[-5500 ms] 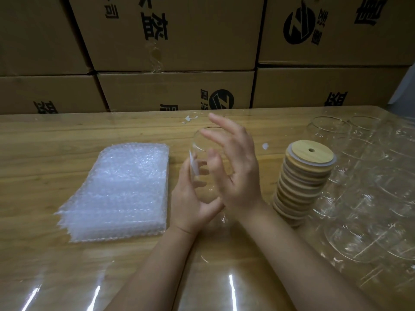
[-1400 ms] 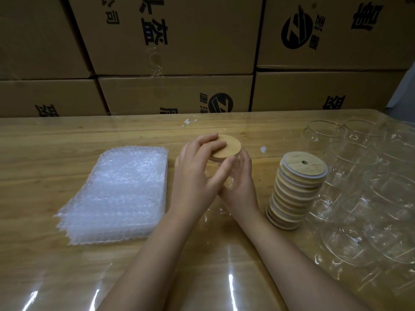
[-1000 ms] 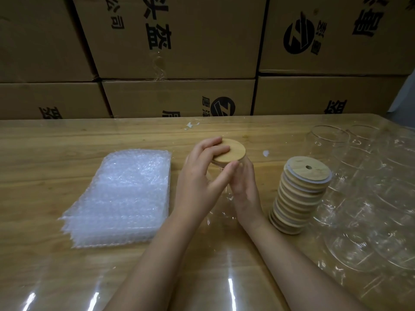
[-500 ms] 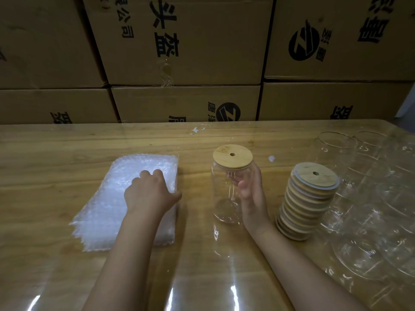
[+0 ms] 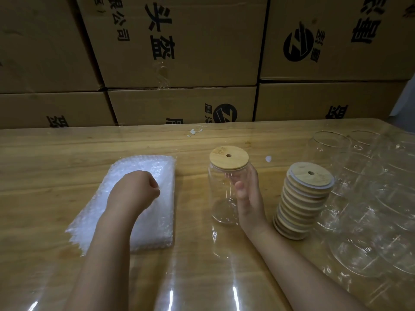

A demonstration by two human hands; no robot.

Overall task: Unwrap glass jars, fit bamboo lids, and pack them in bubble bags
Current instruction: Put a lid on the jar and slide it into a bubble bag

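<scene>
Glass jar (image 5: 221,198), bamboo lid (image 5: 229,157); left hand (image 5: 134,190) maybe pinching bubble bags (image 5: 157,221).

The scene was dim and warm-toned, lit from above. White glare streaks ran along the glossy surface (image 5: 56,158) near the bottom edge. The bags (image 5: 157,167) made the brightest patch. The cartons (image 5: 202,41) darkened toward the corners, and their edges bowed with wide-angle distortion. The jars (image 5: 330,144) at right showed only as faint rim highlights and reflections.
</scene>
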